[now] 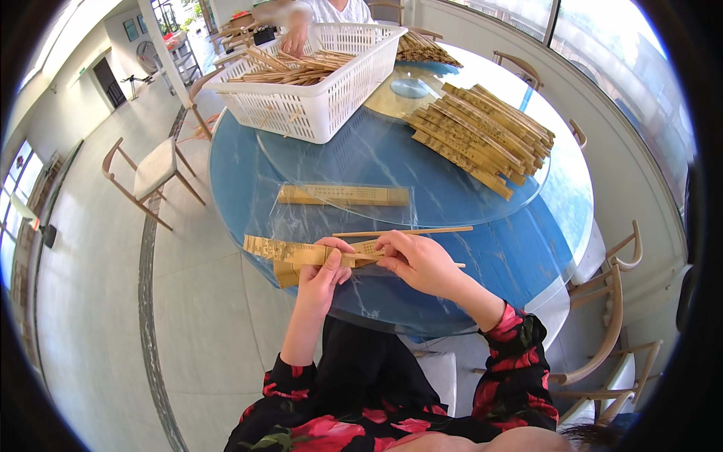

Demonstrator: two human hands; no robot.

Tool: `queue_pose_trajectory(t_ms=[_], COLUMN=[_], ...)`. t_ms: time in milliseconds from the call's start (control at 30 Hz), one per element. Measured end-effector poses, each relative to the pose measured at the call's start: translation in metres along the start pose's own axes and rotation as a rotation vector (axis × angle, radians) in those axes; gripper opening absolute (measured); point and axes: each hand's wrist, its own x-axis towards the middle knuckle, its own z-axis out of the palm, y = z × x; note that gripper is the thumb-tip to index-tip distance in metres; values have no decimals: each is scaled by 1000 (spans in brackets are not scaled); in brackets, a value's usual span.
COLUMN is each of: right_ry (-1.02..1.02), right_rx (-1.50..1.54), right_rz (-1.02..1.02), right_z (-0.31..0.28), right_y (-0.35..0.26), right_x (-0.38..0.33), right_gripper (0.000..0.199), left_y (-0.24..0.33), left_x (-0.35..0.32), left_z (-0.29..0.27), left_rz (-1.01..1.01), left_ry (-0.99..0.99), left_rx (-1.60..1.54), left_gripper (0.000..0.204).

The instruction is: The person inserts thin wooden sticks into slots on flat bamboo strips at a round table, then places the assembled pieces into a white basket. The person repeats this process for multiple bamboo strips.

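Observation:
My left hand is closed on a long gold printed paper chopstick sleeve, near its right end. At that end my right hand pinches a thin wooden chopstick, whose end sticks out past the hand. How far the chopstick reaches into the sleeve is hidden by my fingers. More gold paper lies under my left hand. Just beyond my hands a loose chopstick rests on the table. Farther off, another gold sleeve lies flat on a clear plastic film.
A white slotted basket heaped with chopsticks stands at the far left of the round blue table. Another person's hand reaches into it. Stacked gold sleeves lie at the right, another pile behind. Wooden chairs surround the table.

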Motion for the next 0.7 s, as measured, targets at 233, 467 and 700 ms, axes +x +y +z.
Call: queue_pose_trajectory(t_ms=[233, 467, 700], right_ry=[-56, 1, -106], right_rx=[-89, 28, -25], right_rz=[53, 31, 84], right_z=[-7, 19, 7], right_y=[6, 4, -5], right_x=[0, -5, -2], right_gripper=[17, 18, 21], left_y=[-3, -4, -10], left_x=[0, 2, -3], left_z=[-3, 11, 23], left_rz=[131, 52, 21], left_ry=[192, 72, 72], left_rx=[-64, 176, 40], left_gripper=[20, 23, 23])
